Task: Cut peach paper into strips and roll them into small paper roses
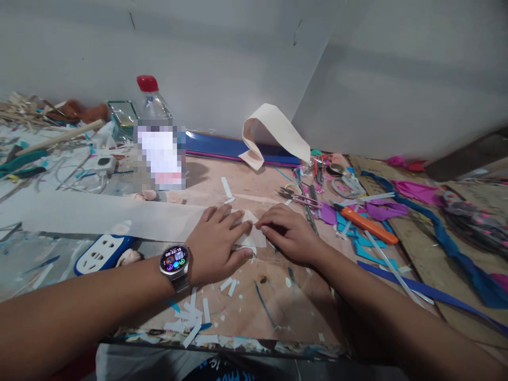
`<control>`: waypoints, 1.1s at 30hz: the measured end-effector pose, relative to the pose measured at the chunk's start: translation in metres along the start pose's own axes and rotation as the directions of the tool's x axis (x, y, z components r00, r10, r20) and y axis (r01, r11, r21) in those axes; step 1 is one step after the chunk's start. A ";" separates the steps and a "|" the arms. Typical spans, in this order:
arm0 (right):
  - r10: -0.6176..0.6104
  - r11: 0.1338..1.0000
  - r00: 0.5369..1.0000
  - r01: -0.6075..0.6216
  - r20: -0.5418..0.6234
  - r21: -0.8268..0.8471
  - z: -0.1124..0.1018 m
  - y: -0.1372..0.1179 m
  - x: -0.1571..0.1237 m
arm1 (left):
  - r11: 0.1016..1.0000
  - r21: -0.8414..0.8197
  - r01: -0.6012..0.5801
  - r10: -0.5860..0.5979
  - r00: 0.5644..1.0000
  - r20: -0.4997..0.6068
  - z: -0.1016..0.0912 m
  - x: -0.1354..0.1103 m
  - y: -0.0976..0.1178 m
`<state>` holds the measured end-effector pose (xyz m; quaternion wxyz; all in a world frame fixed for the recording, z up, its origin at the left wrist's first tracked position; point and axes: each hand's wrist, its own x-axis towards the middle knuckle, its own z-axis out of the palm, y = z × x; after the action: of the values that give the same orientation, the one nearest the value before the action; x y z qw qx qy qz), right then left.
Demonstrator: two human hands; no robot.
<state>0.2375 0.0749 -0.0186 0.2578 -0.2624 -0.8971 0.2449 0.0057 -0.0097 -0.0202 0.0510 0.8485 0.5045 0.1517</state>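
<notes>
A long white strip (154,222), paper or cloth, lies flat across the table from the left to the middle. My left hand (218,238), with a smartwatch on its wrist, rests palm down on the strip near its right end, fingers stretched and slightly apart. At that pointed end my right hand (289,233) is closed, thumb and index finger pinched together at the strip's edge. Its other fingers curl under and are partly hidden. Small white cut pieces (194,317) are scattered in front of my left wrist.
Behind stand a red-capped bottle (156,106), a lit phone (161,153) and a curled cream strip (273,124). Thread snips (299,197), an orange-handled cutter (369,225) and coloured scraps lie right. A power strip (103,254) sits left, near green-handled pliers (21,164).
</notes>
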 end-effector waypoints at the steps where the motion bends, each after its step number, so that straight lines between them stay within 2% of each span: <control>1: 0.003 1.000 1.000 -0.003 0.001 -0.003 0.000 0.000 0.000 | 1.000 0.000 0.000 0.000 1.000 -0.002 0.000 0.000 0.000; 16: 0.016 1.000 1.000 -0.016 0.002 -0.012 0.000 -0.001 0.001 | 1.000 -0.001 0.001 -0.001 1.000 0.009 0.000 0.001 0.001; 33: -0.026 0.999 1.000 0.026 -0.002 -0.022 0.000 0.000 0.000 | 1.000 0.001 0.003 -0.003 1.000 0.010 -0.001 0.000 0.001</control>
<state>0.2379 0.0750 -0.0189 0.2592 -0.2540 -0.9026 0.2316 0.0063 -0.0098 -0.0194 0.0535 0.8486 0.5054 0.1470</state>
